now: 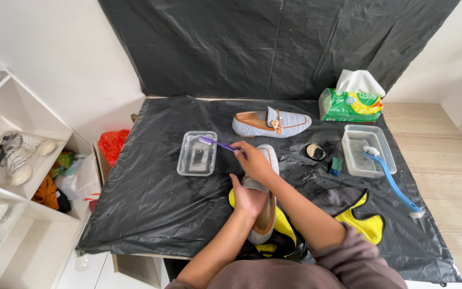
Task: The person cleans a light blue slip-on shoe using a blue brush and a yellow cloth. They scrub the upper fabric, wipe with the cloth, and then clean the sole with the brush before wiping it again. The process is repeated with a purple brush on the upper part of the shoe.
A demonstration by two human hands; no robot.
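Black plastic sheet [151,192] covers the table. A pale blue loafer [266,206] lies near the front edge, steadied by the left hand [248,199] closed around its middle. Right hand [255,162] grips a purple toothbrush [217,143], bristles over the clear tray [197,153]. Advisable: short strokes, firm hold, light wetting.

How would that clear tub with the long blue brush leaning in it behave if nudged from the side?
The clear tub seems to hold water, so it would probably slosh rather than slide cleanly. The blue brush rests over its rim with the handle far outside, so it could lever off or tip out. The black plastic sheet looks wrinkled and slick, likely bunching underneath.
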